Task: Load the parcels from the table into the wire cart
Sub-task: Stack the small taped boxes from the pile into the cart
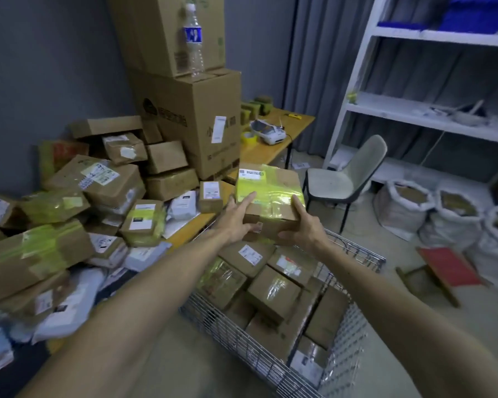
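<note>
I hold a cardboard parcel [270, 193] with yellow tape and a white label in the air above the far end of the wire cart [230, 328]. My left hand [236, 218] lies on its left side, fingers stretched over the top, thumb on the near face. My right hand [302, 225] grips its near right corner, thumb under and fingers up the side. Several brown parcels [273, 291] fill the cart. A heap of boxes and mailer bags [98, 202] covers the wooden table [190, 228] at left.
Two big cartons [193, 119] are stacked on the table, with a water bottle [193, 38] on the lower one. A grey chair [348, 173] stands beyond the cart. White shelving [414, 110] and full sacks [449, 219] line the right. A red folding stool [446, 265] lies on the floor.
</note>
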